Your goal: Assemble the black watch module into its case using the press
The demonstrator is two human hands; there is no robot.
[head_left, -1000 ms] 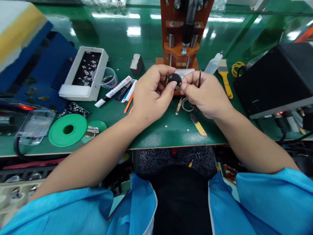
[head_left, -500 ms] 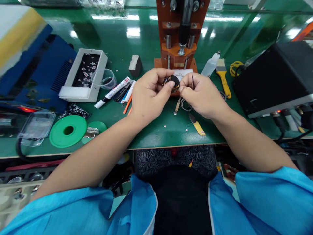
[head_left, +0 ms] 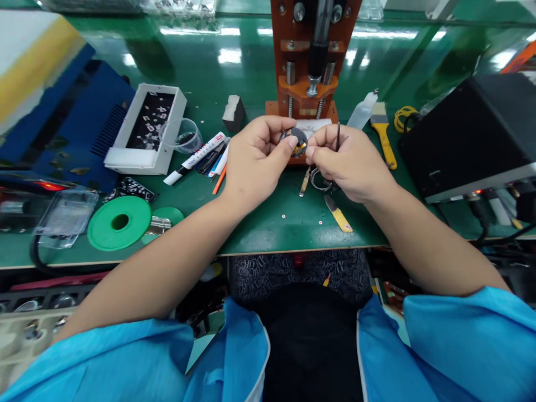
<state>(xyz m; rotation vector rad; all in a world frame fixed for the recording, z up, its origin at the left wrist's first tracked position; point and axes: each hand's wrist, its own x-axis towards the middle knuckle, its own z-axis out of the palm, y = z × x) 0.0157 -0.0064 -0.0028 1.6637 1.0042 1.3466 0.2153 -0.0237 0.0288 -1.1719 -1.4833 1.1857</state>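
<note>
My left hand (head_left: 255, 159) pinches a small round black part (head_left: 298, 139) with gold specks between thumb and fingers, just in front of the orange press (head_left: 312, 56). My right hand (head_left: 352, 162) meets the same part from the right with its fingertips, and a thin black tool (head_left: 337, 135) sticks up out of that hand. Both hands hover over the green bench (head_left: 272, 223), above a metal ring (head_left: 320, 181) and a small flat tool (head_left: 305, 181) lying there.
A white tray of small parts (head_left: 146, 131), a clear cup (head_left: 183, 135) and markers (head_left: 201, 156) lie left. Green reels (head_left: 119, 222) and a clear box (head_left: 62, 215) sit near the front edge. A yellow brush (head_left: 383, 137), a yellow blade (head_left: 340, 215) and a black box (head_left: 473, 128) are right.
The hands stay together on the round part. The part has turned slightly between the fingers, and the black tool in my right hand has shifted a little.
</note>
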